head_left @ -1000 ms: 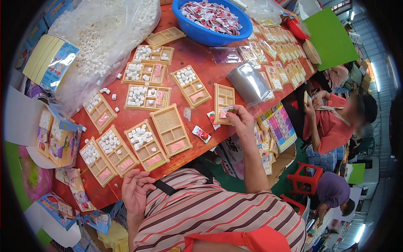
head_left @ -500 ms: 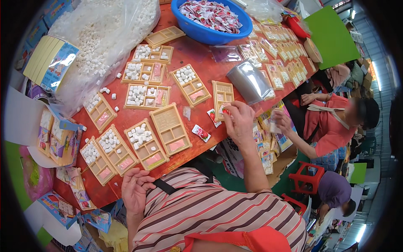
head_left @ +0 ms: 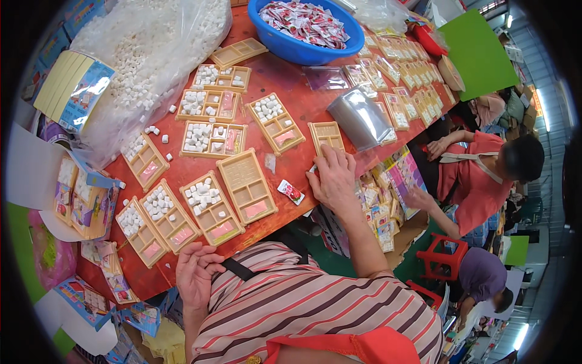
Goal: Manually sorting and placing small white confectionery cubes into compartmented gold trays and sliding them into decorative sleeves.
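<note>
Sachet (head_left: 291,192), centre of the frame: I see a red-and-white label, its lettering too small for me to read.
Carton (head_left: 92,101), upper left: I find fine print on blue, illegible from here.
Panel (head_left: 333,229), right of centre: I catch large pale characters, partly hidden, unreadable.
</note>
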Motion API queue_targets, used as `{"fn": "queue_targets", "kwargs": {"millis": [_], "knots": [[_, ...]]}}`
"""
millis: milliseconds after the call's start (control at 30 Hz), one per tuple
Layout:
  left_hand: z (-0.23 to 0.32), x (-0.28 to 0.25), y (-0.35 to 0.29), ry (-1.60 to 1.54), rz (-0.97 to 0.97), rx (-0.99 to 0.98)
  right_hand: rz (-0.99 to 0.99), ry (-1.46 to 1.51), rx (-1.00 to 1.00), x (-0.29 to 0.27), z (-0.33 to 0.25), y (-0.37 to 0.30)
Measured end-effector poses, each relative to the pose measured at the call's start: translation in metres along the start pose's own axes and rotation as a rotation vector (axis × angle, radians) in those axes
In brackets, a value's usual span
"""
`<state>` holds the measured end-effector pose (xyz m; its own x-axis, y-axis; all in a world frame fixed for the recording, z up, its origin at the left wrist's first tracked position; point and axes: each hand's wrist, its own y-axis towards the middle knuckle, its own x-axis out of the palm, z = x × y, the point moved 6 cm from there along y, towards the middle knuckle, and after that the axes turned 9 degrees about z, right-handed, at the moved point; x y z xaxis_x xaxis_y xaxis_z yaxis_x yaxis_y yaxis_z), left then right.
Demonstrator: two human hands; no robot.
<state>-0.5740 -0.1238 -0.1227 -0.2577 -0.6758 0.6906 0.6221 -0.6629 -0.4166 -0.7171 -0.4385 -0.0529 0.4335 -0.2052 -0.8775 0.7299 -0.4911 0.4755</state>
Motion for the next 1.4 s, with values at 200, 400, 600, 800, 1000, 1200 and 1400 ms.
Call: {"fn": "queue_targets", "kwargs": {"millis": [200, 400, 600, 800, 1000, 1200, 1400], "knots": [[0.001, 0.002, 0.001, -0.008, -0.011, 0.004, 0.089, 0.013, -0.016, 0.021, 0.013, -0.003], [0.001, 0.000, 0.001, -0.018, -0.017, -0.005, 0.118, 0.069, 0.017, 0.013, 0.009, 0.000], [0.001, -0.001, 0.001, -0.004, -0.026, -0.016, 0.058, -0.016, 0.032, 0.008, 0.008, -0.003], [0.001, 0.000, 0.001, -0.015, -0.023, -0.020, 0.125, 0.031, 0.032, 0.021, 0.012, -0.003], [0.001, -0.001, 0.002, -0.013, -0.016, -0.029, 0.187, 0.144, 0.076, 0.027, 0.018, -0.002], [0.001, -0.001, 0.001, -0.015, -0.012, -0.029, 0.193, 0.161, 0.072, 0.028, 0.015, -0.001], [0.001, 0.000, 0.001, -0.007, -0.009, -0.034, 0.197, 0.163, 0.093, 0.027, 0.017, -0.004]]}}
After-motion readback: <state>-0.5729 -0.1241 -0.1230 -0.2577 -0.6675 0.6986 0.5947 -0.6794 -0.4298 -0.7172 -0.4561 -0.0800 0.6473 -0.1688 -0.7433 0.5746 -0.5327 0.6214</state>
